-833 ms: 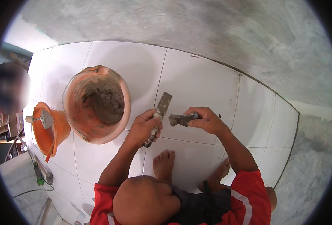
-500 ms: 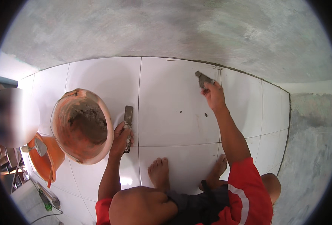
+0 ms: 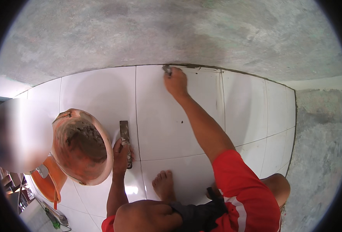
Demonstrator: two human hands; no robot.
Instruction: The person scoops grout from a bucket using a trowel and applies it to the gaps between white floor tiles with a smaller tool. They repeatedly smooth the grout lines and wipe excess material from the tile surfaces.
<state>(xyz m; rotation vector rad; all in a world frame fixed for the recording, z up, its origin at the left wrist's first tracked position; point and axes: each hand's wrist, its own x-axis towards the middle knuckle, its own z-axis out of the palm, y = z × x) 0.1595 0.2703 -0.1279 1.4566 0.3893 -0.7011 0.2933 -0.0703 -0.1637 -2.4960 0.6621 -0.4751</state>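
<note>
My right hand [image 3: 176,83] is closed round a small putty knife [image 3: 166,69] at the joint between the white tiles and the grey wall. Its blade is mostly hidden by the fingers. Dark grey mortar [image 3: 192,66] lies smeared along that joint, just right of the hand. My left hand [image 3: 120,156] grips a narrow trowel [image 3: 124,129], caked with cement, low over the floor. Beside it on the left, a large tilted bucket [image 3: 108,154], pale and orange inside, holds wet grey cement [image 3: 85,145].
An orange bucket [image 3: 49,185] stands at the lower left, a metal tool [image 3: 43,171] at its rim. A dark crumb [image 3: 182,121] lies on the middle tile. My bare foot [image 3: 163,183] rests near the front. A grey wall [image 3: 318,154] bounds the right side.
My right hand has swung left and farther out with the putty knife, from over the tile to the wall joint. Mortar now marks the joint. The left hand keeps its hold.
</note>
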